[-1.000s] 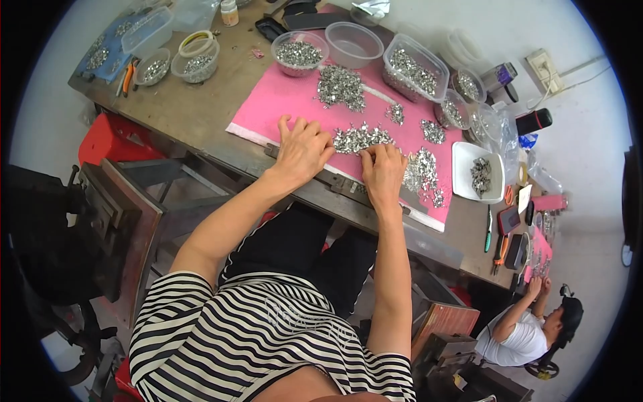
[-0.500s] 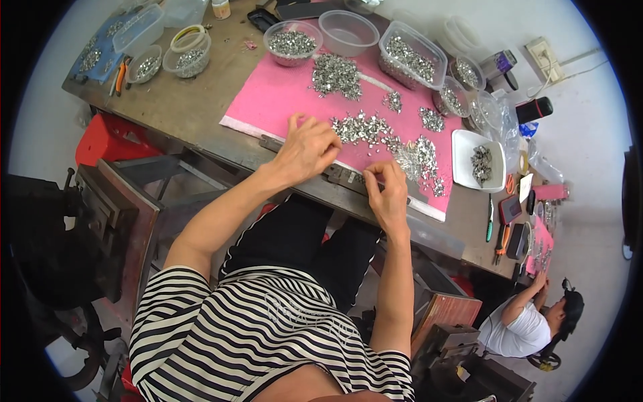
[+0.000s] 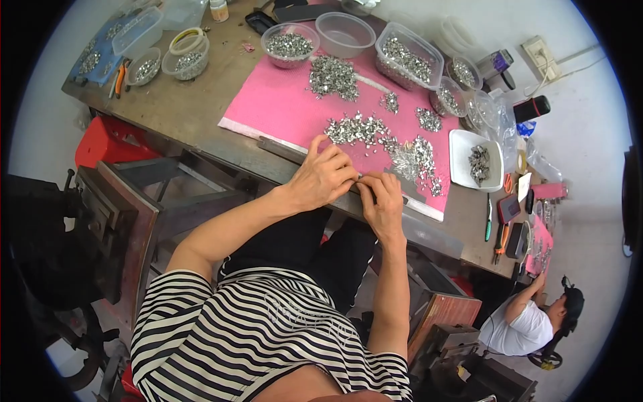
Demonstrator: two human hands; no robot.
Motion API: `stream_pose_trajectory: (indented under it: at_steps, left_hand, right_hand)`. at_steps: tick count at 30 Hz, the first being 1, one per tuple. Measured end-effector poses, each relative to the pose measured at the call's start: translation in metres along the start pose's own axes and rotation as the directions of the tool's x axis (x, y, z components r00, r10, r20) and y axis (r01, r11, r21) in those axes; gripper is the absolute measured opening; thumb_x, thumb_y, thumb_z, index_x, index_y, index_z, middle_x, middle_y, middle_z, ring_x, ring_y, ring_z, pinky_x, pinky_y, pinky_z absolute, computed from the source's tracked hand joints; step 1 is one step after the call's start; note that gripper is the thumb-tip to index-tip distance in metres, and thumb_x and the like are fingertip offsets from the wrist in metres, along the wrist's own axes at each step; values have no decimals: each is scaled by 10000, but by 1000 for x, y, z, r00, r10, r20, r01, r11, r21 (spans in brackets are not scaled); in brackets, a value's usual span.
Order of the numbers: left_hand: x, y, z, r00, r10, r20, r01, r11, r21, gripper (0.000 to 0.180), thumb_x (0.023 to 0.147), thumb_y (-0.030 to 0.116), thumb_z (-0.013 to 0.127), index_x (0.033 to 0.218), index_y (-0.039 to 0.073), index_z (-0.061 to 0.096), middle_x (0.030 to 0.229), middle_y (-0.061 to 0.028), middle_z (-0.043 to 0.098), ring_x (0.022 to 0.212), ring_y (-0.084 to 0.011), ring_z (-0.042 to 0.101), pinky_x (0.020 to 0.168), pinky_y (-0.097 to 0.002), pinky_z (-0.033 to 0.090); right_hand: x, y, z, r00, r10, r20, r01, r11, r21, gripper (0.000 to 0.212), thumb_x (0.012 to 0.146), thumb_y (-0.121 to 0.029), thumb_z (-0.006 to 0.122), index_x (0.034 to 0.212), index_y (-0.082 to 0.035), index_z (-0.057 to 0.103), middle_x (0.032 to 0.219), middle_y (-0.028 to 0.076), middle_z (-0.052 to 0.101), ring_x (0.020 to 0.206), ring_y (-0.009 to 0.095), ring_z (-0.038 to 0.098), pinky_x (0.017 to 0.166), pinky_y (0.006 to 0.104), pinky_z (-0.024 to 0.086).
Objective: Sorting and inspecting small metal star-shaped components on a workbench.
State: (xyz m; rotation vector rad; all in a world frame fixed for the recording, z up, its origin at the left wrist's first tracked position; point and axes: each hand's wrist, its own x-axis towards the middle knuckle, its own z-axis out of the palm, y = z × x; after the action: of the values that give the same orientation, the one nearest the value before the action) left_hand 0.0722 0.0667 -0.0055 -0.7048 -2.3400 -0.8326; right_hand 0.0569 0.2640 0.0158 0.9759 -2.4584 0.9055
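My left hand (image 3: 323,175) and my right hand (image 3: 382,202) meet over the front edge of the table, their fingertips almost touching. Each is closed in a pinch; whatever lies between the fingers is too small and hidden to name. Under them a dark metal bar (image 3: 281,149) runs along the edge, its middle mostly covered by my hands. Just beyond lies a pink cloth (image 3: 258,100) with loose piles of small shiny metal pieces (image 3: 358,128). Closest to my right hand is a mixed pile of these pieces (image 3: 405,161).
Clear tubs (image 3: 289,61) of metal pieces line the cloth's far side, beside an empty round tub (image 3: 345,35). At right stand a white tray (image 3: 457,175) and orange-handled pliers (image 3: 502,242). A co-worker in white (image 3: 519,328) sits farther right; a red stool (image 3: 100,144) is at left.
My left hand has moved right and slightly down to meet my right hand, which has shifted slightly down. Their fingertips, apart before, are now together over the bar.
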Motion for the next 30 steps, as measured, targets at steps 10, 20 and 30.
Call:
stream_pose_trajectory:
  at_steps: [10,20,30]
  left_hand:
    - [2,7,3,985,-164,47,167,984,-61,105,803,144,732,880,109,670,933,-22,616,997,-239,576,1092,-600,283]
    - [0,7,0,955,-270,123,281,956,-88,127,808,152,740,915,116,684,953,-15,613,1044,-230,573,1126,-639,240]
    - [3,-33,-28,935,-336,-117,345,936,67,94,885,184,689,958,131,711,927,-24,672,933,-240,608,1081,-592,280]
  right_hand:
    - [44,19,17,1000,7,24,-5,995,-101,225,867,-40,684,1073,-114,738,910,68,610,894,265,584,814,399,428]
    - [49,32,17,999,17,30,-13,989,-150,168,878,-83,702,1027,-119,770,872,64,606,869,252,577,806,397,408]
    - [58,31,35,998,54,18,-51,986,-159,52,860,-83,712,907,-67,698,879,92,611,898,283,590,828,425,397]
